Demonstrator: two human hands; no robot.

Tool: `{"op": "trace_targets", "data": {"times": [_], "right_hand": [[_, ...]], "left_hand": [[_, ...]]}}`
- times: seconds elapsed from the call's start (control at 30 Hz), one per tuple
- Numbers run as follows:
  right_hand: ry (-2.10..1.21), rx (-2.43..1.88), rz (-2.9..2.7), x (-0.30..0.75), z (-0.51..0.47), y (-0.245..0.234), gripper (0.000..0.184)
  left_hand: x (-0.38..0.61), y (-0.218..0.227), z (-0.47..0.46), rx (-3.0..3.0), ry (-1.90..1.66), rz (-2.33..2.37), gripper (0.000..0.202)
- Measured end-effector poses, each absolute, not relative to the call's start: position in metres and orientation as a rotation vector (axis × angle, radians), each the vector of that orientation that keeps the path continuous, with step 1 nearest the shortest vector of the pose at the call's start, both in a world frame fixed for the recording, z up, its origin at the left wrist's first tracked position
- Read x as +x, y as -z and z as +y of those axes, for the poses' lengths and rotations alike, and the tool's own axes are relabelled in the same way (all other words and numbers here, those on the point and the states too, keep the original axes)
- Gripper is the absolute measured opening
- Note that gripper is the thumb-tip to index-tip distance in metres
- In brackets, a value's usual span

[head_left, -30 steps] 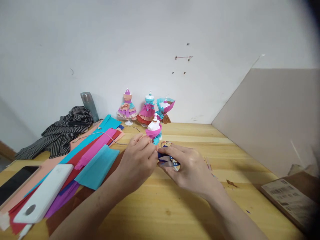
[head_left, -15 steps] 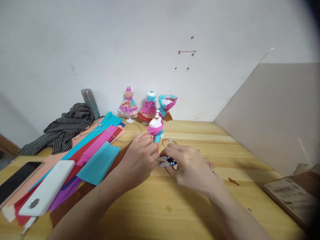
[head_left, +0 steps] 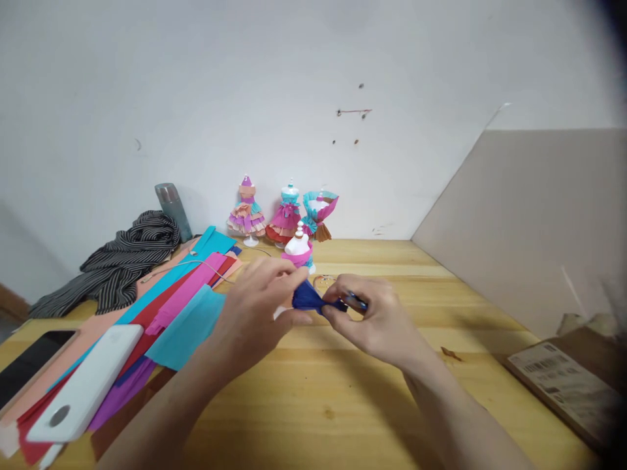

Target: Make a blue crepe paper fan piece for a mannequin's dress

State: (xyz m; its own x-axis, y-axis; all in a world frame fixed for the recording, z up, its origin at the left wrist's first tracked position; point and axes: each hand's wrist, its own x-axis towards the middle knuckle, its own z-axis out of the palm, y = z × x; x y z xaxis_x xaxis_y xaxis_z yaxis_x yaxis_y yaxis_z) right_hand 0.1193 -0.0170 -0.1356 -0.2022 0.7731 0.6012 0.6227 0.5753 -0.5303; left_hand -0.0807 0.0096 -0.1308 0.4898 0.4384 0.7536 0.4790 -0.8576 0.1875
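Note:
A gathered piece of dark blue crepe paper (head_left: 307, 297) stretches between my two hands above the table. My left hand (head_left: 257, 297) holds its left end, the thumb lying below; a pale patch in this grip is too hidden to name. My right hand (head_left: 375, 320) pinches the other end between thumb and fingers. Blue-handled scissors (head_left: 356, 300) stay tucked in that same hand, their blades mostly hidden. Just behind my left hand is a small white dress form (head_left: 298, 245) wrapped in pink crepe paper; its lower part is partly covered.
Dressed forms (head_left: 290, 212) stand against the wall. On the left lie coloured crepe sheets (head_left: 189, 320), a white power bank (head_left: 91, 385), a phone (head_left: 36, 365), striped cloth (head_left: 132, 251) and a flask (head_left: 174, 209). A cardboard box (head_left: 563, 385) sits at the right edge.
Dark blue crepe paper now shows between my hands. The scissor blades, which pointed towards my left hand, have turned back into my right palm. The view has shifted slightly.

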Motion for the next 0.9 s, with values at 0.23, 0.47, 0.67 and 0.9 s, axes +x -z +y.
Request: {"op": "trace_targets", "data": {"times": [0.23,0.47,0.67,0.9], "right_hand": [[-0.29,-1.149,-1.449,0.114,-0.023,0.137,0.014],[-0.185,-1.138,-1.487,0.103,-0.023,0.147,0.016],[-0.034,-1.066,-1.57,0.095,-0.024,0.149,0.015],[0.002,-1.073,-1.651,0.096,-0.025,0.151,0.014]], "left_hand": [[-0.066,0.14,0.003,-2.762,2.187,-1.367,0.031],[-0.041,0.161,0.002,-2.823,2.7,-1.57,0.019],[-0.037,0.161,-0.007,-2.721,2.823,-1.625,0.017],[-0.038,0.165,-0.005,-2.667,2.78,-1.692,0.03]]}}
